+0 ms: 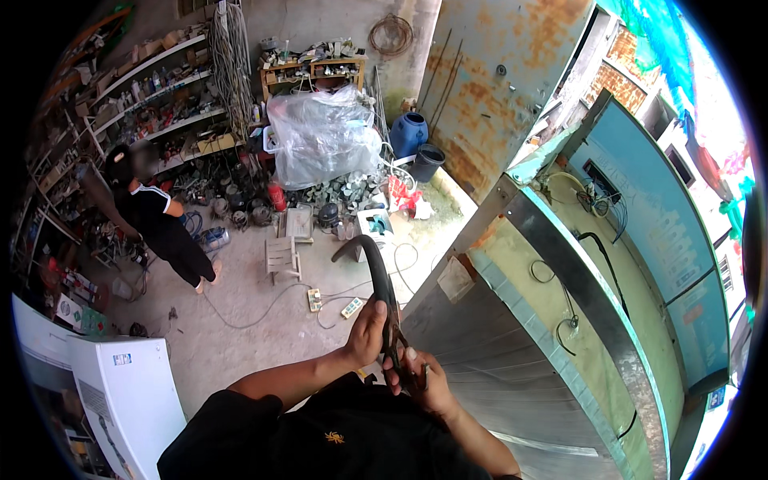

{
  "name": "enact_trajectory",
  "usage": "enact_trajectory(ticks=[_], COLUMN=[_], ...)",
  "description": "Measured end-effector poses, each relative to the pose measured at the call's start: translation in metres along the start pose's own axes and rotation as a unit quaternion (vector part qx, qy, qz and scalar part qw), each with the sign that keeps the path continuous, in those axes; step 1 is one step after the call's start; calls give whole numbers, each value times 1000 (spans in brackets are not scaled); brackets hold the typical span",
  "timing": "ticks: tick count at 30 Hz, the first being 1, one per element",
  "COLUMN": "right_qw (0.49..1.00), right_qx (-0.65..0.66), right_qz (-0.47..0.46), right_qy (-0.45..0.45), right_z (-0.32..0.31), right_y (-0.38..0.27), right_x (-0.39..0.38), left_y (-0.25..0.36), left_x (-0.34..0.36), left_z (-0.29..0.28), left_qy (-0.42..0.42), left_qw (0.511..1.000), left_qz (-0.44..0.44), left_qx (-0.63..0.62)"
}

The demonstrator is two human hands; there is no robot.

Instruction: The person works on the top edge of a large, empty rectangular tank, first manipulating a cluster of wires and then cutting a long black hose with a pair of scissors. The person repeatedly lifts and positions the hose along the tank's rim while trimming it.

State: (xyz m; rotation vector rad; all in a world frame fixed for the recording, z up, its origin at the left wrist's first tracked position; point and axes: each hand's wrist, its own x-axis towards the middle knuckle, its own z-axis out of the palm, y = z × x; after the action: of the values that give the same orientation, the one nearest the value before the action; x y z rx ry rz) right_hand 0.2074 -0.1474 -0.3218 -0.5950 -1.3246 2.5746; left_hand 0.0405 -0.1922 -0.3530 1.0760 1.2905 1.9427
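My left hand [368, 334] is closed around a thick black tube [373, 256], which rises in front of me and bends over to the left at its upper end. The tube looks like soft hose or pipe insulation. Close beside it, lower right, my right hand [430, 386] is closed on a dark, rusty hand tool [393, 346] that looks like pliers or cutters. The tool's jaws lie against the tube's lower part, near my left fingers. My hands partly hide the lower tube and the tool's handles.
A large curved metal counter [448, 336] stands close on my right, with loose cables inside. At left are a white appliance [128, 392] and a person [148, 216] near crowded shelves. A small stool [282, 258], power strips [351, 307] and cables lie ahead.
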Motion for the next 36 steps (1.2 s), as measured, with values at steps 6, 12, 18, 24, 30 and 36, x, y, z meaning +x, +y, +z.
enact_trajectory(ticks=[6, 12, 18, 24, 30, 36], right_qw=[1000, 993, 990, 992, 990, 995], right_qx=[-23, -113, -139, -127, -136, -103], right_qz=[19, 28, 19, -9, 10, 8], right_qy=[-7, 13, 14, 14, 15, 13], right_z=[-8, -3, -9, -7, -10, -9], right_y=[-3, 3, 9, 6, 1, -3], right_x=[1, 7, 9, 15, 17, 20], left_y=[-16, 14, 5, 1, 4, 5], left_x=[5, 70, 65, 59, 56, 47], left_z=[-14, -22, -15, -11, -8, -5], left_qy=[42, 126, 172, 115, 94, 72], left_qw=[997, 940, 950, 972, 984, 991], left_qz=[-69, -178, -134, -103, -75, -74], left_qx=[-11, -263, -224, -180, -131, -84])
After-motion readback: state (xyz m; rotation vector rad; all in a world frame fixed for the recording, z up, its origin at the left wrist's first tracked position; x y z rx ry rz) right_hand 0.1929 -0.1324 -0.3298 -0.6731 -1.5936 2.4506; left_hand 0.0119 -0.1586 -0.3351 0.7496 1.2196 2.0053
